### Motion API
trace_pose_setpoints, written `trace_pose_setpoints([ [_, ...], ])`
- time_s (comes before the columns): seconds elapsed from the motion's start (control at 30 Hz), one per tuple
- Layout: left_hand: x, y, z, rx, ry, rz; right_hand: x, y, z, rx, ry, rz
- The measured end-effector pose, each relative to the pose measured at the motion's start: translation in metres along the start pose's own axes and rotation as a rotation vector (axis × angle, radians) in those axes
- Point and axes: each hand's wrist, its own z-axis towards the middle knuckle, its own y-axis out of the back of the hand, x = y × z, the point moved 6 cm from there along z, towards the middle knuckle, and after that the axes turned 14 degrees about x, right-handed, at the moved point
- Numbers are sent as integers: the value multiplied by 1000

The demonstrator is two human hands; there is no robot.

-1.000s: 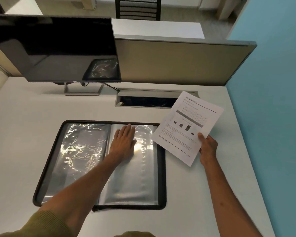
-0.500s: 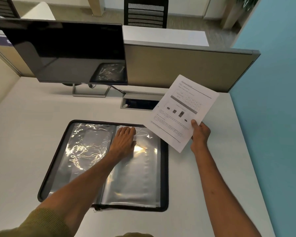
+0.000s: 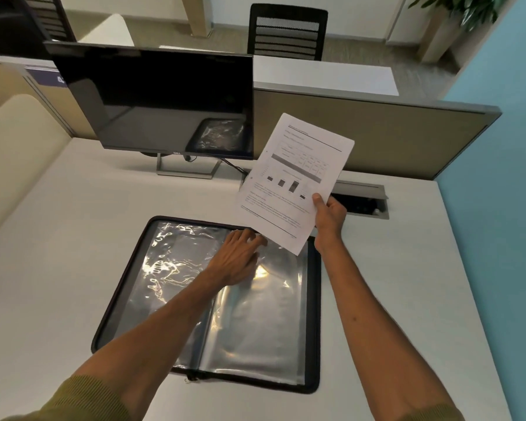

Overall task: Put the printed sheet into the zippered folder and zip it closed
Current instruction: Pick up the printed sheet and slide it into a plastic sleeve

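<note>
head view: right hand (image 3: 328,220) pinches the printed sheet (image 3: 295,180) by its lower edge, raised above the open zippered folder (image 3: 255,323) on the desk (image 3: 58,268); left hand (image 3: 234,258) lies flat, fingers spread, on the folder's sleeves.

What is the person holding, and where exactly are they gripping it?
The right hand pinches the white printed paper sheet at its lower right edge. The left hand holds nothing; it rests on the open black zippered folder's clear plastic sleeve.

Printed sheet (image 3: 295,180) aloft — right hand (image 3: 328,220)
</note>
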Motion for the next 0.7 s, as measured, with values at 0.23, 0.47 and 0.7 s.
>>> trace_pose_setpoints([
  [0.23, 13, 6, 0, -70, -19, -154, 0, -39, 19, 8, 29, -34],
  [0.47, 11, 4, 9, -94, 44, -325, 0, -49, 31, -78, 61, 5],
  [0.7, 5, 2, 17, -83, -12, -210, -3, -55, 32, -62, 65, -7],
])
